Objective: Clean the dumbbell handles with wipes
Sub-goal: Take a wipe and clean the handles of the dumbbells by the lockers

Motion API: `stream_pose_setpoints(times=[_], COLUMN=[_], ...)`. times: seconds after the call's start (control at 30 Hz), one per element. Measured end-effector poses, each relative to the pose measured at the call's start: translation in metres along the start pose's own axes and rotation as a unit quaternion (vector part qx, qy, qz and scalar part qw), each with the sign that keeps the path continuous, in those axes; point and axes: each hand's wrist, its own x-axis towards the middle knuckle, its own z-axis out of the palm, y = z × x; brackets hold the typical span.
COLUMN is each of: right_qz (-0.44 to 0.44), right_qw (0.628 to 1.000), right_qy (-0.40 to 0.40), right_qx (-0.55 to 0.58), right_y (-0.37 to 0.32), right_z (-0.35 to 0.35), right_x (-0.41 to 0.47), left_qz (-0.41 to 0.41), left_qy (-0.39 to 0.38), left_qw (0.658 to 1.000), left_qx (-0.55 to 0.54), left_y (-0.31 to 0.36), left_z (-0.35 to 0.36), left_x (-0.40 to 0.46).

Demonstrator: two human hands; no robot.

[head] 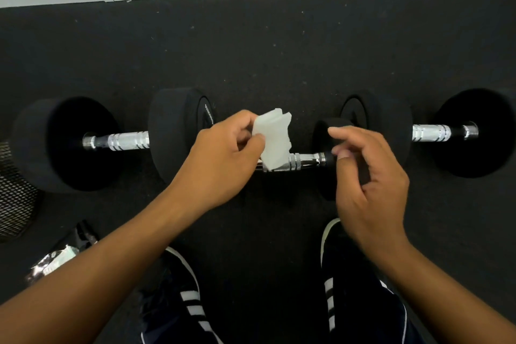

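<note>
Left hand (220, 159) pinches soft, limp wipe (272, 139) above near dumbbell's chrome handle (303, 160); right hand (368, 179) empty, fingers loosely curled; dumbbell heavy, handle likely slick, wrap wipe round it

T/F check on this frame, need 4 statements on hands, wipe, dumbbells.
1. The left hand pinches a white wipe. True.
2. The right hand also grips the wipe. False: it is apart from the wipe, fingers curled, holding nothing visible.
3. Three dumbbells lie on the floor. True: left dumbbell, middle dumbbell, right dumbbell.
4. The wipe is at the right dumbbell's handle. False: it hangs over the middle one's handle.
</note>
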Motion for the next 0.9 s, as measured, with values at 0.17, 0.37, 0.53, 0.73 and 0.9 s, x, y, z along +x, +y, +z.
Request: stream_pose_setpoints(times=[0.17,0.37,0.53,0.73,0.9], right_qz=[0.311,0.474,0.522,0.572,0.669], right_qw=[0.917,0.778,0.758,0.689,0.664], right_qy=[-0.116,-0.135,-0.148,-0.140,-0.074], right_qx=[0.220,0.389,0.363,0.422,0.326], right_y=[-0.036,-0.028,-0.025,-0.027,-0.017], right_z=[0.017,0.029,0.028,0.034,0.033], right_x=[-0.013,0.002,-0.002,-0.013,-0.021], left_qz=[-0.032,-0.031,-0.002,0.034,0.144], left_qy=[-0.070,-0.100,-0.072,-0.025,0.031], left_qw=[0.992,0.991,0.997,0.997,0.973], left_qx=[-0.103,-0.083,-0.020,0.065,0.179], left_y=[-0.003,-0.014,-0.023,-0.030,-0.038], left_z=[0.002,0.006,0.000,0.011,0.007], left_x=[-0.003,-0.008,-0.010,-0.013,-0.013])
